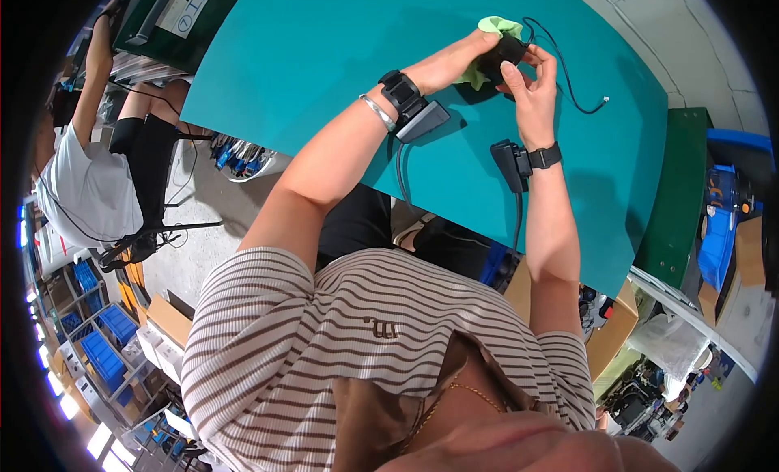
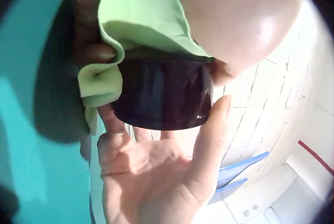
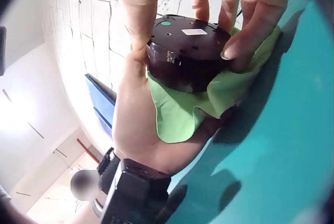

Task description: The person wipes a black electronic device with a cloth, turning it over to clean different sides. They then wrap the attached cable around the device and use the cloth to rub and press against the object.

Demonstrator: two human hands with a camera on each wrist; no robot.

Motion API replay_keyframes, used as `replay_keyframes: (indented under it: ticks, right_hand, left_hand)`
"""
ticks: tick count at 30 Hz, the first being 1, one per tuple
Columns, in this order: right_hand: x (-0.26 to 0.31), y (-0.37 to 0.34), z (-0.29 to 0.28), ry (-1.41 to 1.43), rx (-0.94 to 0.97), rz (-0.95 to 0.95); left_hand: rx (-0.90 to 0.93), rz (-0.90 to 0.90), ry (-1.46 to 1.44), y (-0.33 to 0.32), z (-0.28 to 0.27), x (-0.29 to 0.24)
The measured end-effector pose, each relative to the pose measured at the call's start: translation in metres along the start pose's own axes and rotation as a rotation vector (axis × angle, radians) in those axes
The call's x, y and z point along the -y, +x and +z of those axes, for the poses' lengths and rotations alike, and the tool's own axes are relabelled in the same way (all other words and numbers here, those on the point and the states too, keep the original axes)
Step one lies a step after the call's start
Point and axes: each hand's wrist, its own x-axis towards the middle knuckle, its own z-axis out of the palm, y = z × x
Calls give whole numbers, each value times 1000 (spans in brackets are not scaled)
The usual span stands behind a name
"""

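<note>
A black, round, puck-shaped device (image 1: 501, 60) is held between both hands above the turquoise tabletop. My left hand (image 1: 449, 64) grips it through a light green cloth (image 1: 497, 24), which is bunched around its lower side in the right wrist view. Fingers and thumb of my right hand (image 1: 534, 103) hold the device by its edge. A white label (image 3: 194, 32) and a green dot sticker (image 3: 166, 23) show on its flat face. From the left wrist, the glossy side wall of the device (image 2: 162, 96) shows between the cloth and my right palm (image 2: 148, 179).
A thin black cable (image 1: 565, 64) with a pale end plug curves over the turquoise table (image 1: 316, 50) beside the device. A dark green cabinet (image 1: 677, 188) stands right of the table. Another seated person (image 1: 89, 180) is at the left. A white wall (image 1: 690, 42) borders the far side.
</note>
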Motion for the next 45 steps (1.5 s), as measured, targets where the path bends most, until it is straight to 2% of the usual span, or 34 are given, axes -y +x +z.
replay_keyframes:
  ticks: [2, 3, 4, 6, 10, 13, 16, 18, 22, 24, 31, 33, 34, 38, 41, 45]
  right_hand:
    - [-9, 4, -3, -21, -14, -125]
    - [-8, 3, -2, -21, -17, -124]
    - [-8, 3, -1, -24, -25, -147]
    - [-6, 2, 0, -27, -33, -170]
    - [-5, 2, -1, -82, -83, -188]
    - [-6, 3, -2, -86, -117, -184]
    - [-8, 3, -2, -101, -131, -177]
    - [-9, 3, -2, -109, -128, -176]
    - [-11, 5, -4, -124, -98, -205]
    - [-11, 5, -4, -161, -72, -228]
    - [-7, 2, -2, -139, 14, -190]
    - [-5, 1, 0, -148, 26, -191]
    - [-4, 0, 1, -188, 43, -222]
    - [-2, 0, 3, -318, 62, -299]
    - [3, -2, 4, -363, 52, -261]
    - [-6, -1, 3, -205, 38, -191]
  left_hand:
    - [-15, -99, -201, 4, -6, 7]
    - [-62, -58, -253, 8, -4, 11]
    - [-60, -59, -253, 9, -6, 14]
    - [-95, -179, -203, 8, -10, 17]
    - [-85, -234, -246, 7, -12, 22]
    - [-68, -160, -231, 6, -11, 18]
    - [-165, -118, -86, 1, -4, 3]
    - [68, 47, -65, 2, -4, 0]
    - [66, 114, 5, 6, -4, 7]
    - [56, 214, 107, 6, -5, 11]
    - [23, 133, 223, 2, -7, 11]
    - [-11, 256, 259, 6, -6, 18]
    - [-15, 254, 258, 7, -4, 20]
    - [-22, 147, 176, 9, -2, 18]
    - [-18, 86, 171, 7, -1, 13]
    - [-28, 92, 231, 8, -1, 15]
